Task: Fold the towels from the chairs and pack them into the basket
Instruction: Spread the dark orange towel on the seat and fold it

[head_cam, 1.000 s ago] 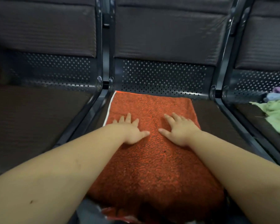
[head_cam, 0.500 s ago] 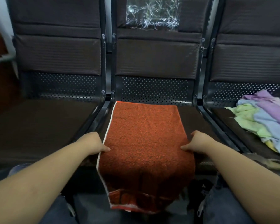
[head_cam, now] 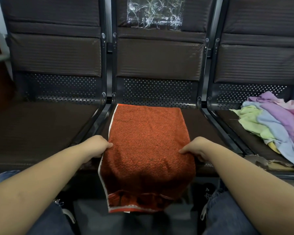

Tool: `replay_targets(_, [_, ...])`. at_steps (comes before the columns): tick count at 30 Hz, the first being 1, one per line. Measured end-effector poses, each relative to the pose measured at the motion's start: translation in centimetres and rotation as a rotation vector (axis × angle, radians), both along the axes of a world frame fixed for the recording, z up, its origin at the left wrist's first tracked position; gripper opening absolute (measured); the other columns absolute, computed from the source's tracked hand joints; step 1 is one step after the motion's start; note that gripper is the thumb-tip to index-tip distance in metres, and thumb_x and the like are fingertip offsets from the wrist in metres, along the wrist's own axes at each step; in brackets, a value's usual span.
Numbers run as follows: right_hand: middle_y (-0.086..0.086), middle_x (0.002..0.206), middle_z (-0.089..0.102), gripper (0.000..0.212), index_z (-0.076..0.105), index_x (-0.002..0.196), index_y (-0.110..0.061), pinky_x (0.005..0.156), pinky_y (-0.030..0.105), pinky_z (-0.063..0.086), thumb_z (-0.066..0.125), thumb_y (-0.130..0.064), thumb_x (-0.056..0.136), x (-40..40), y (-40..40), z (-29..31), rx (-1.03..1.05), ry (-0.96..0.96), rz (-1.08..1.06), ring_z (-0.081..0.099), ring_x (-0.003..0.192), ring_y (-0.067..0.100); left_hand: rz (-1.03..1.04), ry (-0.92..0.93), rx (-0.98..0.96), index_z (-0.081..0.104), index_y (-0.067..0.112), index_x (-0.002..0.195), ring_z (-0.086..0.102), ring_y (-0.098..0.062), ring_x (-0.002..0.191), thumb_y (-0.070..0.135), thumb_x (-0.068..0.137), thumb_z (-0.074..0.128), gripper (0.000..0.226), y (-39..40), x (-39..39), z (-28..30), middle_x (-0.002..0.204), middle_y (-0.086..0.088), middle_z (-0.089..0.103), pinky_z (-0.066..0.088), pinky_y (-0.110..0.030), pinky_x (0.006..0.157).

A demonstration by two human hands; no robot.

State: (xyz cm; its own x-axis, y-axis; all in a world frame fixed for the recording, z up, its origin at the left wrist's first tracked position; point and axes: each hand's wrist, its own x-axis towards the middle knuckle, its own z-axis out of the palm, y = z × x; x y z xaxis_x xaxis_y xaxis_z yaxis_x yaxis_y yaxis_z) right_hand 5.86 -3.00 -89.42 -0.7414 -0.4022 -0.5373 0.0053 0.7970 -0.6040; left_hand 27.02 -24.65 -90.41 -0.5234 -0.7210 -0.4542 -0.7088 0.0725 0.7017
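Observation:
An orange towel with a white edge lies lengthwise on the middle chair seat, its near end hanging over the seat's front edge. My left hand grips the towel's left edge near the seat front, thumb on top. My right hand grips the right edge at the same level. A heap of pastel towels, green, blue, purple and pink, lies on the right chair seat. No basket is in view.
The left chair seat is bare. Black metal frames separate the seats. A crumpled clear plastic sheet hangs on the middle backrest. The right seat's front edge is torn. My knees in jeans are at the bottom.
My hands went from pressing flat on the towel's middle to gripping its left and right edges near the seat front. The view pulled back and up.

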Motion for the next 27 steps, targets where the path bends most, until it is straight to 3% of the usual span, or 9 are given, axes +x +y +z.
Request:
replay_targets(2, [0.006, 0.087, 0.057, 0.020, 0.055, 0.084, -0.008, 0.066, 0.027, 0.042, 0.073, -0.015, 0.080, 0.0, -0.3, 0.1, -0.075, -0.057, -0.035, 0.054, 0.080, 0.021, 0.072, 0.136, 0.187, 0.057, 0.008, 0.084, 0.056, -0.017, 0.073, 0.013, 0.099, 0.048, 0.018, -0.1, -0.1, 0.1, 0.082, -0.006, 0.060, 0.047, -0.027, 0.067])
replay_targets(5, [0.008, 0.087, 0.063, 0.010, 0.058, 0.086, -0.008, 0.078, 0.035, 0.052, 0.066, -0.013, 0.084, -0.1, -0.8, 0.7, -0.273, -0.204, -0.132, 0.060, 0.083, 0.024, 0.103, 0.200, 0.304, 0.057, 0.010, 0.093, 0.054, -0.018, 0.069, 0.014, 0.100, 0.045, 0.015, -0.5, 0.1, 0.1, 0.080, -0.006, 0.060, 0.047, -0.029, 0.067])
replay_targets(8, [0.012, 0.083, 0.065, 0.010, 0.060, 0.093, -0.005, 0.067, 0.034, 0.051, 0.053, -0.011, 0.091, -0.6, -1.1, 1.5, -0.472, -0.444, -0.206, 0.062, 0.070, 0.024, 0.077, 0.203, 0.285, 0.059, 0.010, 0.086, 0.055, -0.017, 0.067, 0.012, 0.100, 0.045, 0.020, -1.0, 0.6, 0.2, 0.078, -0.005, 0.062, 0.044, -0.028, 0.064])
replay_targets(11, [0.007, 0.068, 0.067, 0.016, 0.059, 0.090, -0.007, 0.060, 0.029, 0.051, 0.047, -0.015, 0.096, -1.4, -0.8, 2.4, -0.529, -0.536, -0.184, 0.064, 0.055, 0.018, 0.118, 0.233, 0.281, 0.057, 0.010, 0.083, 0.055, -0.017, 0.069, 0.006, 0.097, 0.048, 0.018, -1.4, 1.0, 0.5, 0.078, -0.006, 0.061, 0.044, -0.029, 0.068])
replay_targets(15, [0.007, 0.077, 0.065, 0.016, 0.058, 0.092, -0.009, 0.069, 0.032, 0.048, 0.047, -0.021, 0.096, -3.0, 0.9, 2.5, -0.421, -0.589, -0.084, 0.061, 0.068, 0.019, 0.268, 0.293, 0.226, 0.046, 0.014, 0.099, 0.050, -0.015, 0.069, 0.001, 0.096, 0.050, 0.014, -2.1, 1.2, 0.6, 0.083, -0.007, 0.054, 0.043, -0.029, 0.064])
replay_targets(17, [0.005, 0.078, 0.062, 0.008, 0.058, 0.091, -0.012, 0.072, 0.031, 0.046, 0.053, -0.018, 0.092, -3.8, 2.5, 2.3, -0.297, -0.540, -0.062, 0.056, 0.071, 0.018, 0.269, 0.282, 0.188, 0.047, 0.014, 0.095, 0.046, -0.015, 0.065, -0.001, 0.096, 0.047, 0.016, -2.5, 1.5, 0.6, 0.078, -0.007, 0.051, 0.039, -0.027, 0.057])
replay_targets(21, [0.001, 0.069, 0.065, 0.012, 0.062, 0.089, -0.015, 0.062, 0.028, 0.048, 0.053, -0.007, 0.089, -4.8, 5.2, 2.2, -0.265, -0.509, -0.032, 0.059, 0.059, 0.013, 0.114, 0.190, 0.220, 0.061, 0.012, 0.088, 0.051, -0.015, 0.070, -0.005, 0.096, 0.039, 0.029, -3.2, 2.4, 1.0, 0.084, -0.006, 0.060, 0.041, -0.027, 0.062])
replay_targets(25, [0.006, 0.094, 0.071, 0.036, 0.070, 0.106, -0.011, 0.074, 0.030, 0.051, 0.056, 0.001, 0.075, -4.7, 5.8, 2.4, -0.275, -0.526, 0.092, 0.062, 0.077, 0.016, -0.036, 0.121, 0.275, 0.071, 0.010, 0.099, 0.063, -0.016, 0.091, -0.007, 0.092, 0.048, 0.029, -3.5, 3.6, 1.6, 0.101, -0.005, 0.070, 0.047, -0.027, 0.072])
replay_targets(27, [0.005, 0.089, 0.072, 0.036, 0.069, 0.109, -0.007, 0.070, 0.025, 0.052, 0.055, 0.008, 0.080, -4.4, 5.8, 2.4, -0.227, -0.450, 0.174, 0.063, 0.072, 0.012, -0.099, 0.086, 0.243, 0.071, 0.013, 0.102, 0.063, -0.014, 0.094, -0.004, 0.089, 0.057, 0.026, -3.6, 4.1, 1.8, 0.104, -0.004, 0.071, 0.048, -0.026, 0.075])
